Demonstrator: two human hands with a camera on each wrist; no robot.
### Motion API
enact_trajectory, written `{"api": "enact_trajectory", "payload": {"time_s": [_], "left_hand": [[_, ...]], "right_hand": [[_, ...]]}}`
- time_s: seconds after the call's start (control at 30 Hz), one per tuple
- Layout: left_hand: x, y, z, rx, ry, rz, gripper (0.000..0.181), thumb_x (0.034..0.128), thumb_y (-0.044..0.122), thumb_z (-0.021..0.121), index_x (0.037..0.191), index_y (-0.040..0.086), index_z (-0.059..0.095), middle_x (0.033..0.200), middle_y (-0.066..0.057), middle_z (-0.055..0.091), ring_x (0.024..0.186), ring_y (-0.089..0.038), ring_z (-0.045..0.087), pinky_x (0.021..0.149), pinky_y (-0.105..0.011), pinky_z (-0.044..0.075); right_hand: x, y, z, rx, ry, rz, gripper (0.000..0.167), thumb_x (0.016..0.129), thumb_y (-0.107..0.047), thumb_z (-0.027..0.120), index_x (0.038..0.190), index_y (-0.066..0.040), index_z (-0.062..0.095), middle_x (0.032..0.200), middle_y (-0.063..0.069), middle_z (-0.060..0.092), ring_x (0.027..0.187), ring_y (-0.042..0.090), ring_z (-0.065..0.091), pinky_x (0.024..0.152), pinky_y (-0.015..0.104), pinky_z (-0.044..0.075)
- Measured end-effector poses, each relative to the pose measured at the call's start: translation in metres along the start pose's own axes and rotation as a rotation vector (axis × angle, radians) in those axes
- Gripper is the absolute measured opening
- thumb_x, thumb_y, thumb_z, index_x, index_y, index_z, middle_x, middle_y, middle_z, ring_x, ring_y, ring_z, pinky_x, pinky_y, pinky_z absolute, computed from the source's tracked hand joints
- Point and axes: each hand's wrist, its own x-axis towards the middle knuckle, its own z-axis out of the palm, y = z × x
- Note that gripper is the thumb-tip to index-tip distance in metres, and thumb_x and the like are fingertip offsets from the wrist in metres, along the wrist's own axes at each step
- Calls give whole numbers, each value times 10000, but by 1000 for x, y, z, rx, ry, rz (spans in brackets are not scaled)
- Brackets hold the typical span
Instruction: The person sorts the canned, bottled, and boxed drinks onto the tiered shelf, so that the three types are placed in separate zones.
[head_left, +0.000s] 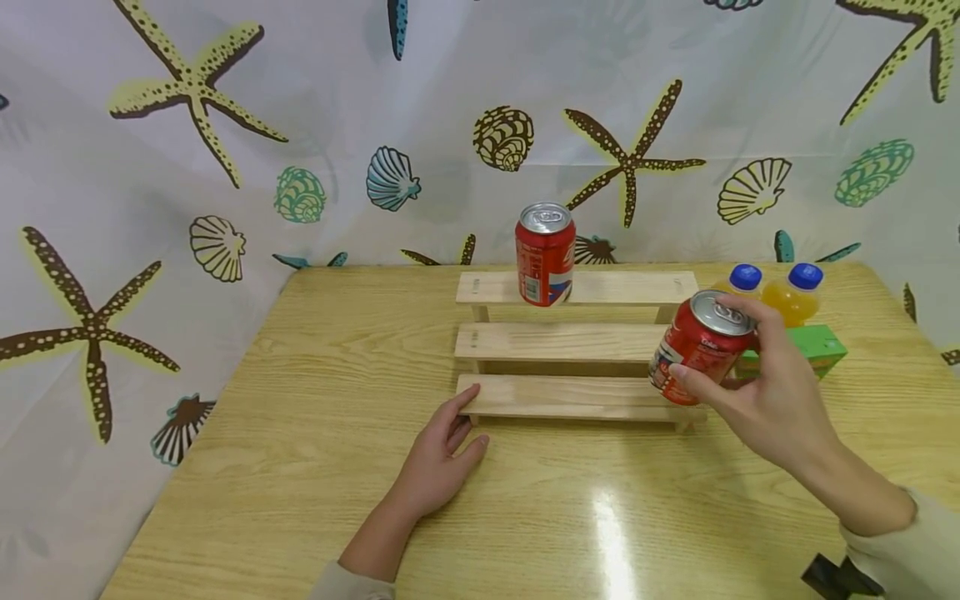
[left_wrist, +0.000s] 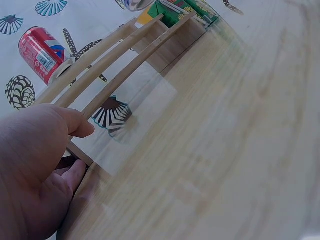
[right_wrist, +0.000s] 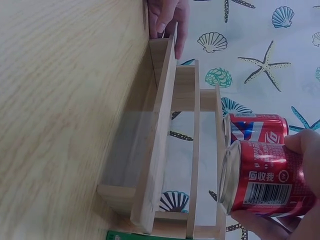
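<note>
My right hand (head_left: 783,400) grips a red soda can (head_left: 701,350) and holds it, slightly tilted, above the right end of a three-step wooden rack (head_left: 570,394). In the right wrist view, the held can (right_wrist: 267,177) shows its barcode, and fingers and thumb lie around it. Another red soda can (head_left: 545,254) stands upright on the rack's top step, left of the middle. My left hand (head_left: 437,467) holds the left end of the lowest step. The left wrist view shows its fingers (left_wrist: 80,125) at that end.
To the right of the rack stand two orange drink bottles (head_left: 791,302) with blue caps. A green carton (head_left: 821,348) lies in front of them. The wooden table (head_left: 315,400) ends at a patterned cloth (head_left: 337,108) with starfish and shells behind.
</note>
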Motion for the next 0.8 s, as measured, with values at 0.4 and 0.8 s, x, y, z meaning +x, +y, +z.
{"api": "enact_trajectory", "payload": {"time_s": [0.4,0.8], "left_hand": [[0,-1,0,-5,-5,6,655,995,112,616,1566,190,304,1631,-85,245,1485,-292,326,1192,-276,353],[0,-1,0,-10,5,-6,646,996,128,618,1561,217,317,1621,-87,266,1486,-279,326,1199,-292,354]], "right_hand": [[11,-4,5,-33,-12,17,803,820,-163,836,1471,-117,369,1353,182,547,1114,401,615,770,624,611],[18,-2,8,-53,-3,-18,806,807,-166,849,1468,-116,389,1313,170,575,1124,358,612,808,307,611]]}}
